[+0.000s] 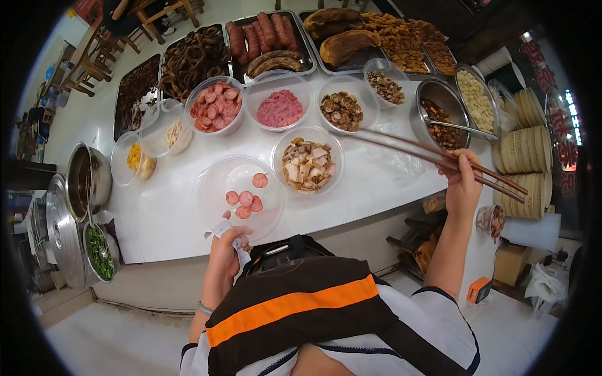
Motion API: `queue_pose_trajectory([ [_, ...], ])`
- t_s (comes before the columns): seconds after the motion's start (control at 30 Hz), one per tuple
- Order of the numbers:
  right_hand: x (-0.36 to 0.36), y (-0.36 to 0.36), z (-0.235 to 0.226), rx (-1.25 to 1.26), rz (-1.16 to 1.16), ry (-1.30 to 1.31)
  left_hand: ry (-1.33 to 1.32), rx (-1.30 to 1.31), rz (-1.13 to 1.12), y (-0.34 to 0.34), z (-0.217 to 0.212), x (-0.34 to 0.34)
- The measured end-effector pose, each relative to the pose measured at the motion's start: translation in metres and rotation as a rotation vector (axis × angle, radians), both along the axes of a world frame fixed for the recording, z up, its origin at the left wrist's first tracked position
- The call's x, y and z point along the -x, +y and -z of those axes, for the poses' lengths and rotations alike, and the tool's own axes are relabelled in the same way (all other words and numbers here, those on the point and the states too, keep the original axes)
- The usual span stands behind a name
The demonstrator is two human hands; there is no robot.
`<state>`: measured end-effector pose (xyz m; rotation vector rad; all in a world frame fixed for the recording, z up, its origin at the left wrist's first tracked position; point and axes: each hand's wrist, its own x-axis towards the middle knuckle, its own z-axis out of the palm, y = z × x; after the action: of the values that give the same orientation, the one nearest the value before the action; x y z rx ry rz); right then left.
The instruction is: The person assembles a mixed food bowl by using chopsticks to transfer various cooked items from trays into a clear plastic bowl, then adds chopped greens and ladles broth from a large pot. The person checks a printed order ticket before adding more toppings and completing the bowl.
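Note:
My right hand point(462, 177) is closed around a pair of long brown chopsticks point(407, 144). Their tips reach left to the rim of a clear tub of dark brown round slices point(342, 111). Close to my body, my left hand point(227, 250) grips a small white paper slip point(221, 227), its fingers by the near rim of a clear plastic bowl point(213, 188). Several pink sausage slices point(246, 199) lie in that bowl. Right of it stands a tub of pale chopped meat point(308, 165). Behind are tubs of sausage slices point(216, 106) and pink meat point(278, 108).
Trays of whole sausages point(266, 34) and browned meats point(351, 47) line the far side. A steel bowl with a spoon point(439, 106) stands at right, beside stacked bowls point(523, 147). Steel pots point(103, 169) and chopped greens point(100, 252) are at left. An orange device point(479, 290) sits lower right.

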<state>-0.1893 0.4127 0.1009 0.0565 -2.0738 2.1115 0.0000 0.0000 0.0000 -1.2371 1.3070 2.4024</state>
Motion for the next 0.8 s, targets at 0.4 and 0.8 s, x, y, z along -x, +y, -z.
queue_pose_trajectory([
  [0.4,-0.027,-0.045,0.018,-0.102,0.238,0.071,0.168,0.017,0.023,-0.03,-0.001,-0.012],
  [0.8,0.006,0.02,0.01,-0.098,0.341,0.2,0.188,0.137,-0.011,0.005,-0.03,0.002],
])
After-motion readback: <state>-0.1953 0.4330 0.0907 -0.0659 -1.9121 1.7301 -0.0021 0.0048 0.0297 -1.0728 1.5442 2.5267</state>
